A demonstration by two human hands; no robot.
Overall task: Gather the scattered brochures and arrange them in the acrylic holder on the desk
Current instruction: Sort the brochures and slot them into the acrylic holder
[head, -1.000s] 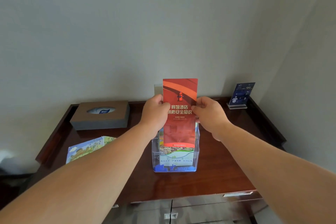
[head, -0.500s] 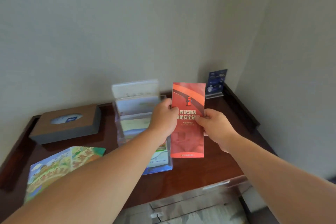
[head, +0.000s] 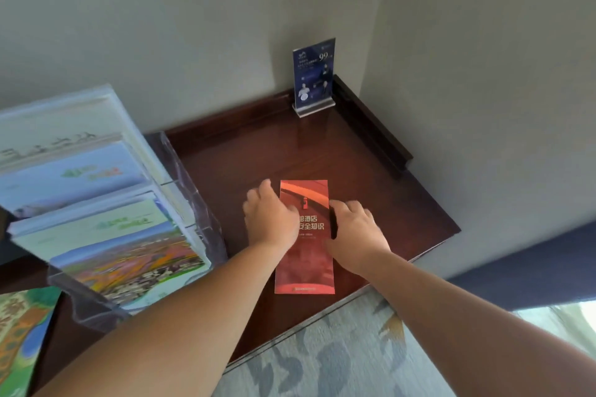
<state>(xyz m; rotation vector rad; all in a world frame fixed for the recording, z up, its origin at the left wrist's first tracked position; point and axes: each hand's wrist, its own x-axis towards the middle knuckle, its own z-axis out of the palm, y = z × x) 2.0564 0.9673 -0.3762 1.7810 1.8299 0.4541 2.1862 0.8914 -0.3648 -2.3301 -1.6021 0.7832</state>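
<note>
Head view: the red brochure [head: 304, 255] lies flat on the table [head: 380, 177], just right of the acrylic holder [head: 196, 193]. The left hand [head: 271, 219] and right hand [head: 354, 232] grip its long edges, fingers curled, one hand on each side. The holder's tiers already carry several stacked brochures [head: 106, 235], so the job looks mostly done. This red one and an illustrated brochure [head: 19, 338] at the near left are not yet in. A blue sign stand [head: 314, 77] occupies the far corner, well apart; nothing blocks the path to the holder.

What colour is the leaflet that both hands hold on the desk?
The leaflet is red with gold lettering, seen best in the head view.
</note>
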